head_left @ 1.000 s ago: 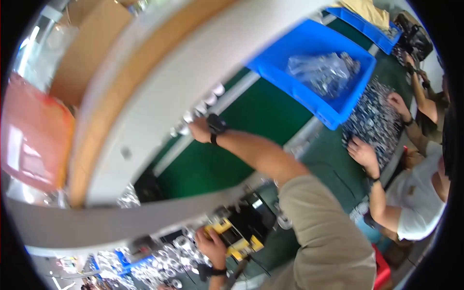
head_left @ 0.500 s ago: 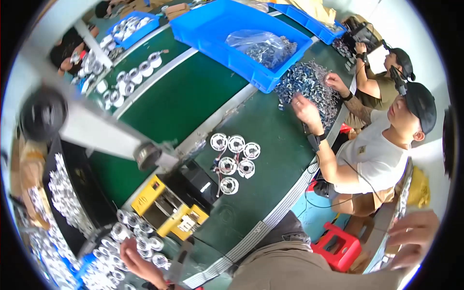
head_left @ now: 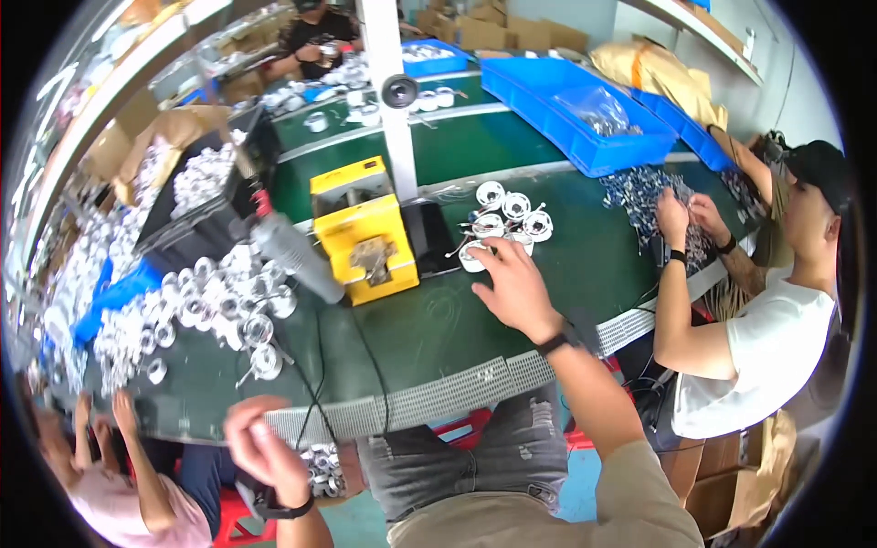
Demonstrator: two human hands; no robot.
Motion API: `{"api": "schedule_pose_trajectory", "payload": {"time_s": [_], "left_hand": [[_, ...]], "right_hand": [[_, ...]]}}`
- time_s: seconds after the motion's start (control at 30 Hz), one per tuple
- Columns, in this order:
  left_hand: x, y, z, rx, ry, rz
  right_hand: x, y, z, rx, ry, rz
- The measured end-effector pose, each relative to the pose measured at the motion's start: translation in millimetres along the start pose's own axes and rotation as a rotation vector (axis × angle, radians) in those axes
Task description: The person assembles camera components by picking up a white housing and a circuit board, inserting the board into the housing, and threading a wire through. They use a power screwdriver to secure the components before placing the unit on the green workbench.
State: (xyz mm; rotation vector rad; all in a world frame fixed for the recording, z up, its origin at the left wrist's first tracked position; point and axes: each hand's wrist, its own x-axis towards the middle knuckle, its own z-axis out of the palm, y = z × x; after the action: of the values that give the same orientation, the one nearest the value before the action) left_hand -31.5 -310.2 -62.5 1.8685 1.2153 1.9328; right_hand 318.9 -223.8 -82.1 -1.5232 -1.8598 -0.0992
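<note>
My right hand reaches over the green table with thumb and fingers apart. Its fingertips are at the nearest of several white ring-shaped parts, which lie grouped with short wires; whether they touch it I cannot tell. Over the table's front edge, my left hand hangs with loosely bent, slightly blurred fingers and nothing visible in them. Beyond it lies a heap of white round parts with metallic rings. Between heap and group stands a yellow machine, and a dark flat panel sits at its right side.
A grey cylindrical tool hangs left of the machine. A white post rises behind it. A black crate holds white parts; a blue tray holds a plastic bag. A co-worker handles small blue-and-silver pieces at right. Others sit lower left and far back.
My view has swung round and straightened. My right hand has come from the far right to the white ring parts. My left hand has moved away from the heap to the table's front edge.
</note>
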Motion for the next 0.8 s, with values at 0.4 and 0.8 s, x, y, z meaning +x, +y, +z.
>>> {"api": "schedule_pose_trajectory", "payload": {"time_s": [0.4, 0.8], "left_hand": [[-42, -10, 92, -0.791, -0.563, -0.799], [37, -61, 123, -1.080, -0.770, -0.884]], "right_hand": [[-32, -94, -3, 0.401, 0.042, -0.349], [32, -60, 53, 0.984, -0.383, 0.098]]}}
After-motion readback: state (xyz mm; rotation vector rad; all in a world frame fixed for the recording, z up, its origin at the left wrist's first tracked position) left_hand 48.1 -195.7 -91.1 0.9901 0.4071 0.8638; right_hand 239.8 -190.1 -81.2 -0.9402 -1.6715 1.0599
